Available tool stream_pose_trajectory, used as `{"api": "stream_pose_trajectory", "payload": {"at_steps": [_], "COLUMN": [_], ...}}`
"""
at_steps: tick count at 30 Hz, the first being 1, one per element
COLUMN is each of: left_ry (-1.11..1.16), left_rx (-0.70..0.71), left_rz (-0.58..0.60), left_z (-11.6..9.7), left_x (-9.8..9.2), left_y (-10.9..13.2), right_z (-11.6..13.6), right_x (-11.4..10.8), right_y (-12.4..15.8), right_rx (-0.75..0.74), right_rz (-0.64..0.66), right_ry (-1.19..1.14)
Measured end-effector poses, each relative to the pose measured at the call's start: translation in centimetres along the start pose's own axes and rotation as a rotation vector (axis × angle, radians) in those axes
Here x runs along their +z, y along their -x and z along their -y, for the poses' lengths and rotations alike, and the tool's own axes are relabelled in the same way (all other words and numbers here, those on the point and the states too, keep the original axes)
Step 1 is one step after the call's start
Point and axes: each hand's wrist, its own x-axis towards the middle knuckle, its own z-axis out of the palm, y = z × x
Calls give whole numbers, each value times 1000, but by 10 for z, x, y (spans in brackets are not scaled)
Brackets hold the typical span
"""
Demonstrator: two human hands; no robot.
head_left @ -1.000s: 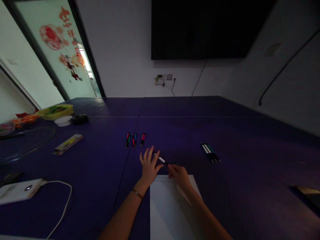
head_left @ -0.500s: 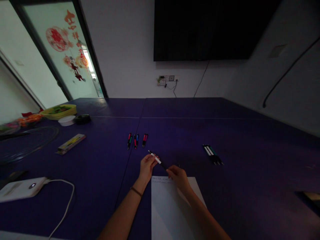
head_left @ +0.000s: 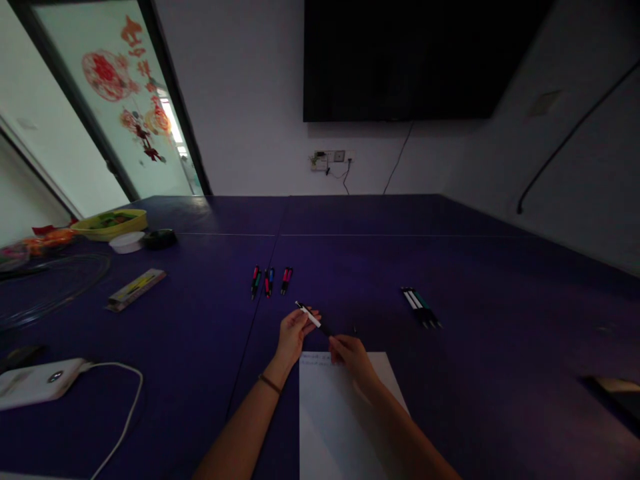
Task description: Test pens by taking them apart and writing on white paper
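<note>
A black-and-white pen is held aslant between both hands, just above the top of a white sheet of paper. My left hand grips its white barrel with thumb and fingers. At the dark lower end, my right hand pinches the pen; the very end is hidden by the fingers. Faint handwriting runs along the sheet's upper edge. A small dark tip shows just behind my right hand; what it belongs to is hidden.
Several pens lie side by side on the purple table to the right. More coloured pens lie beyond my left hand. At the left are a narrow box, a white power bank with a cable, and a yellow basket.
The view has shifted slightly, so everything sits a little further left. Both hands keep hold of the pen in nearly the same pose.
</note>
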Motion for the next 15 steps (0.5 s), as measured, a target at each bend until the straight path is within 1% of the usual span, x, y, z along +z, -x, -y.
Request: {"api": "stream_pose_trajectory", "payload": {"at_steps": [2, 3, 6, 7, 8, 9, 11, 13, 15], "left_ry": [15, 25, 61, 75, 88, 101, 114, 111, 105], "left_rx": [-18, -24, -33, -37, -40, -44, -47, -48, -46], "left_rz": [1, -6, -43, -51, -55, -58, -63, -68, -73], "left_z": [0, 0, 0, 0, 1, 1, 1, 2, 2], "left_x": [-1, -2, -5, -7, -8, -9, -10, -11, -11], "left_y": [0, 0, -2, -3, -4, -4, -5, -5, -5], "right_z": [0, -1, -8, -11, -15, -19, -25, -28, -29], "right_x": [-6, -12, -30, -35, -40, -42, -44, -43, -41], "right_y": [-2, -3, -8, -9, -11, -12, -14, -15, -16], "right_rx": [-23, -53, -168, -196, -216, -227, -228, -221, -221], "right_rz": [-59, -120, -354, -412, -440, -441, -395, -365, -390], "right_ry": [94, 173, 460, 555, 637, 703, 772, 784, 760]}}
